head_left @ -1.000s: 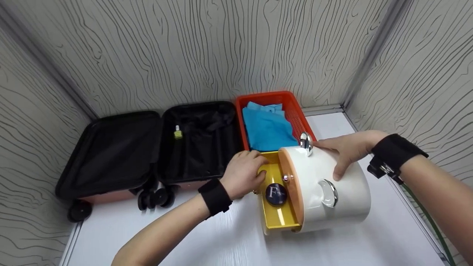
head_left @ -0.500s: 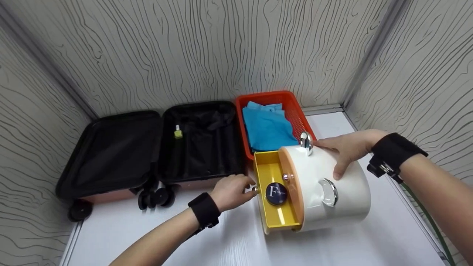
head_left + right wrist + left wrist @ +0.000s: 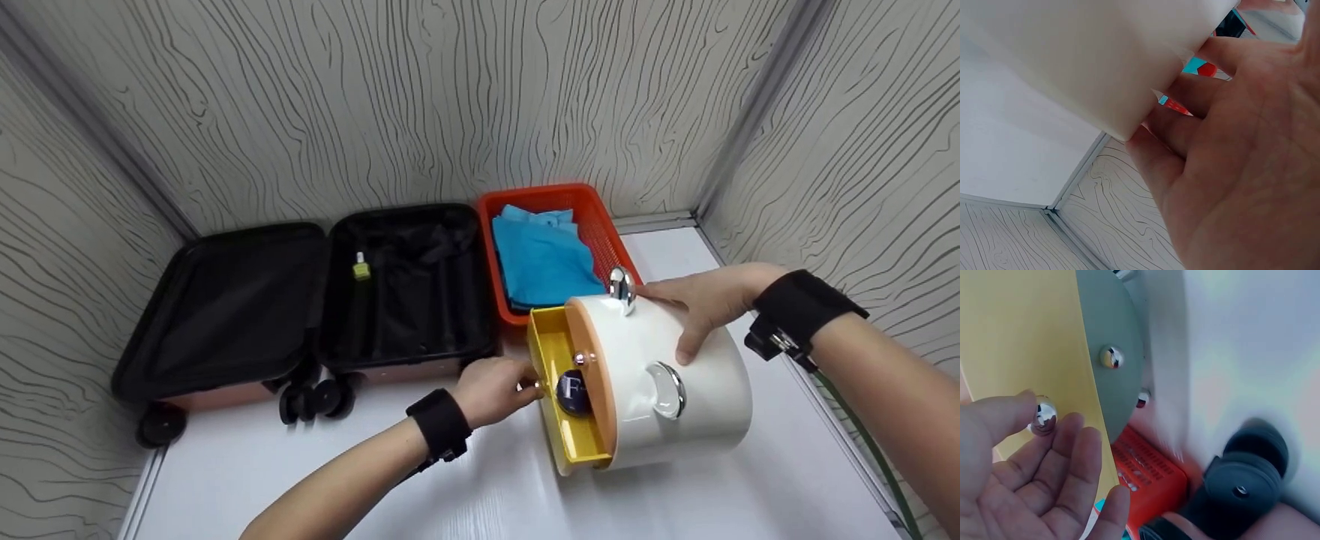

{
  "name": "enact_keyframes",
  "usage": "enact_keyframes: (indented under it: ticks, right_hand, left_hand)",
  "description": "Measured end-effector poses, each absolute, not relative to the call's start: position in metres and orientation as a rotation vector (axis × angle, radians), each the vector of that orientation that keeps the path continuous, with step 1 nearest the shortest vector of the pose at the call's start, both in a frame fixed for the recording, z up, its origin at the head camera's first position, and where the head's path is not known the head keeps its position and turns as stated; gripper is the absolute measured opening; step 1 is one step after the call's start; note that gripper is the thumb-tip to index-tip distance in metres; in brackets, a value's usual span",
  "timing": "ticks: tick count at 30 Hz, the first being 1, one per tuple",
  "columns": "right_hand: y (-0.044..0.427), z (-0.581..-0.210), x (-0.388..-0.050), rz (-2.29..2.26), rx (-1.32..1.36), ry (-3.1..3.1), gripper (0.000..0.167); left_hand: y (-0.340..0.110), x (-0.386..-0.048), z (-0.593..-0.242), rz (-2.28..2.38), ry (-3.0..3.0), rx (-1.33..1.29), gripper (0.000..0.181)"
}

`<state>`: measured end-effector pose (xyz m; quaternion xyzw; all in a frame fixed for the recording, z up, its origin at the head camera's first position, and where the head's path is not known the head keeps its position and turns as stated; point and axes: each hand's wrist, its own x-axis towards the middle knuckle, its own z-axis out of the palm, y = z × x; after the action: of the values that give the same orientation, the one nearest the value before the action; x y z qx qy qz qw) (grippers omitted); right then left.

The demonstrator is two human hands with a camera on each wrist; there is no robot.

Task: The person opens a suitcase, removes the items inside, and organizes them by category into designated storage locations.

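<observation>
A white rounded storage box (image 3: 694, 397) with an orange front and silver handles stands on the table. Its yellow drawer (image 3: 581, 444) is partly pulled out to the left. Inside lies a round dark blue tin (image 3: 574, 391) with a letter F, partly covered by the box front. My left hand (image 3: 495, 390) pinches the drawer's silver knob (image 3: 1044, 416) between thumb and fingers. On the box's top and far side rests my right hand (image 3: 705, 304), thumb and fingers spread. In the right wrist view, its fingertips (image 3: 1154, 154) touch the white shell.
An open black-lined suitcase (image 3: 405, 352) lies at the left, with a small yellow-green bottle (image 3: 361, 267) inside. Behind the box stands a red basket (image 3: 611, 244) holding folded blue cloth (image 3: 544, 262). Patterned walls (image 3: 420, 97) enclose the back and sides.
My left hand has gone from the drawer's rim down to its knob. The drawer, with the tin, has slid right, further into the box. My right hand has stayed in place.
</observation>
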<state>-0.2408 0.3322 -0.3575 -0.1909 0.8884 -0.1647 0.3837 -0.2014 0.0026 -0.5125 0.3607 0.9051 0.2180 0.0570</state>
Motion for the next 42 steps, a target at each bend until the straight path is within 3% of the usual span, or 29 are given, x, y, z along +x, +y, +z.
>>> enact_keyframes:
  ticks: [27, 37, 42]
  right_hand:
    - [0.332, -0.358, -0.24, -0.409, -0.481, 2.282, 0.116]
    - [0.333, -0.357, -0.238, -0.421, -0.485, 2.278, 0.116]
    - [0.333, -0.357, -0.238, -0.418, -0.486, 2.285, 0.116]
  left_hand:
    - [0.044, -0.211, -0.528, 0.978, 2.531, 0.932, 0.015]
    - [0.04, -0.201, -0.556, 0.928, 2.584, 0.872, 0.029]
    - [0.046, -0.195, -0.576, 0.911, 2.639, 0.847, 0.027]
